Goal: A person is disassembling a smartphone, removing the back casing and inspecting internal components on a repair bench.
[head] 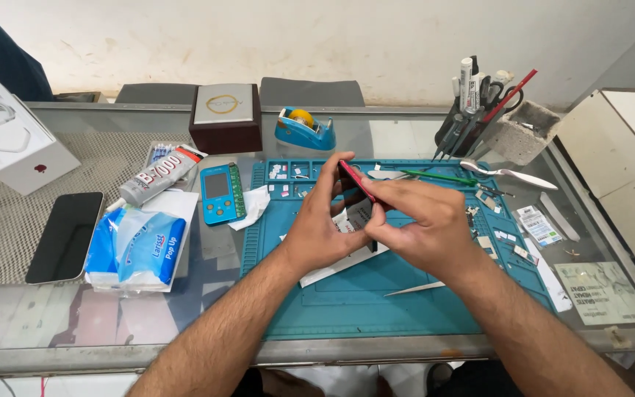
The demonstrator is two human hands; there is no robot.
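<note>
My left hand point(317, 224) and my right hand point(424, 224) together hold a thin red-edged phone point(356, 181), tilted on its edge above a teal work mat point(361, 298). Left fingers wrap its upper edge; right thumb and fingers pinch its lower side. White paper point(332, 268) lies on the mat under my hands. Metal tweezers point(414, 289) rest on the mat just below my right wrist.
A glue tube point(157, 175), tissue pack point(135, 250), dark phone point(66, 237), small blue tester device point(219, 193), open white box point(9, 140), tape dispenser point(304, 129), brown box point(225, 116), tool holder point(475, 103), spoon-shaped metal tool point(508, 174) and a printed card point(601, 292) lie on the glass table.
</note>
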